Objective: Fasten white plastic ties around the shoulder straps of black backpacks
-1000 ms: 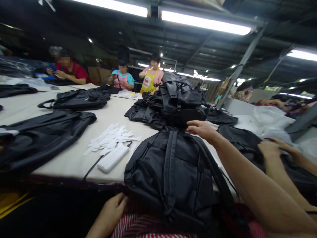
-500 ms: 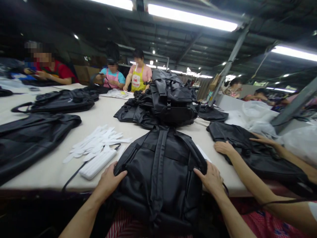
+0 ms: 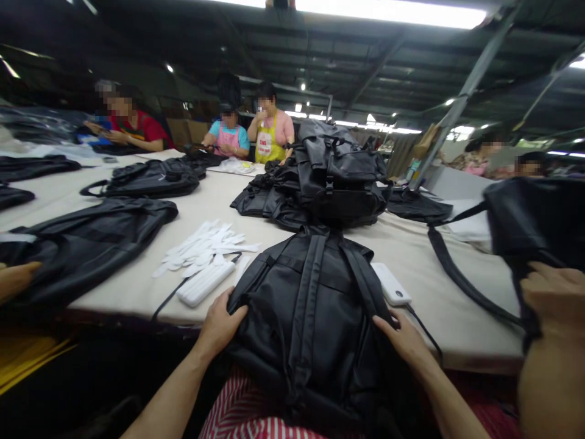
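A black backpack [image 3: 301, 323] lies with its straps up at the table's near edge, its lower part hanging over my lap. My left hand [image 3: 222, 326] grips its left side. My right hand [image 3: 402, 344] holds its right side, close to a white power bank [image 3: 390, 285] with a black cable. Beyond my left hand lie a white ribbed block [image 3: 205, 283] and a pile of white strips [image 3: 205, 250]. At the right edge, a co-worker's hand [image 3: 553, 299] holds up a black bag [image 3: 530, 219].
A stack of black backpacks [image 3: 338, 177] rises on the cream table [image 3: 434, 286] straight ahead. Flat black bags [image 3: 86, 244] lie to the left, touched by another person's hand [image 3: 13, 280]. Co-workers sit at the far end, under a steel-framed roof.
My right hand has moved from the backpack's far end to its right side. The co-worker has lifted the black bag off the table, and the white power bank now shows.
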A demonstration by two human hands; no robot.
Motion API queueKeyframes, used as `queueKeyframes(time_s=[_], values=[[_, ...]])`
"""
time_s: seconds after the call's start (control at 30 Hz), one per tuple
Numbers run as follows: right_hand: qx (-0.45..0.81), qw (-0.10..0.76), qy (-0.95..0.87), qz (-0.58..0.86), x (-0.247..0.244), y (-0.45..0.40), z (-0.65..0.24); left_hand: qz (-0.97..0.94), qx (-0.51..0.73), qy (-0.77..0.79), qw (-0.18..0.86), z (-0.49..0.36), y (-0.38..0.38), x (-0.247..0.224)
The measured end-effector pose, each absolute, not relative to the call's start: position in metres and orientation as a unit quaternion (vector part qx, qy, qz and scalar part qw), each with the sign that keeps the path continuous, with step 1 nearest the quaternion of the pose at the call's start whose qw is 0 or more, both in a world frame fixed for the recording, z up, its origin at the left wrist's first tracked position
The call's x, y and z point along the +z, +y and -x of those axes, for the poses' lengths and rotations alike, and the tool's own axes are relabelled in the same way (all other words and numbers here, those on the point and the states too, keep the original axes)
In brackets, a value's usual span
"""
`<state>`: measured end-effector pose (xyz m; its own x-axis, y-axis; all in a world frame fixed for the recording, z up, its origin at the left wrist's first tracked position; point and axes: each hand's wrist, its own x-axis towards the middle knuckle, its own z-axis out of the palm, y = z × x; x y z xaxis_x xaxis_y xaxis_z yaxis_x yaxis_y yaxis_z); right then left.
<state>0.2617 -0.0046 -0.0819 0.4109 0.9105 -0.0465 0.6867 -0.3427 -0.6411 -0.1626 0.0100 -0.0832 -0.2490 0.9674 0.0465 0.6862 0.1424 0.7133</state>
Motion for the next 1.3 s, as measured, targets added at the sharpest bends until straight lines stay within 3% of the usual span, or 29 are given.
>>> queueKeyframes(time_s=[0.17, 0.23, 0.37, 0.47, 0.63, 0.73, 0.97, 1.13, 1.3], values=[[0.410, 0.383, -0.442, 0.699, -0.066, 0.009, -0.232, -0.545, 0.369, 0.713, 0.241, 0.161, 0.007, -0.082], [0.382, 0.430, -0.467, 0.671, -0.042, 0.015, -0.223, -0.520, 0.411, 0.708, 0.245, 0.158, 0.000, -0.089], [0.192, 0.467, -0.600, 0.620, 0.011, 0.039, -0.218, -0.464, 0.488, 0.698, 0.242, 0.146, -0.016, -0.103], [0.133, 0.423, -0.638, 0.630, 0.019, 0.077, -0.224, -0.441, 0.498, 0.712, 0.223, 0.143, -0.013, -0.101], [0.027, 0.190, -0.582, 0.790, -0.024, 0.115, -0.214, -0.515, 0.404, 0.723, 0.221, 0.153, 0.015, -0.083], [-0.050, 0.218, -0.624, 0.749, -0.038, 0.099, -0.188, -0.518, 0.395, 0.726, 0.219, 0.157, 0.021, -0.084], [0.380, 0.207, -0.673, 0.600, -0.041, 0.048, -0.115, -0.491, 0.474, 0.696, 0.222, 0.150, 0.015, -0.095], [0.587, 0.302, -0.538, 0.525, -0.032, 0.038, -0.079, -0.491, 0.548, 0.625, 0.261, 0.148, 0.020, -0.089], [0.660, 0.463, -0.429, 0.408, 0.021, 0.056, -0.086, -0.510, 0.530, 0.619, 0.274, 0.157, 0.024, -0.093]])
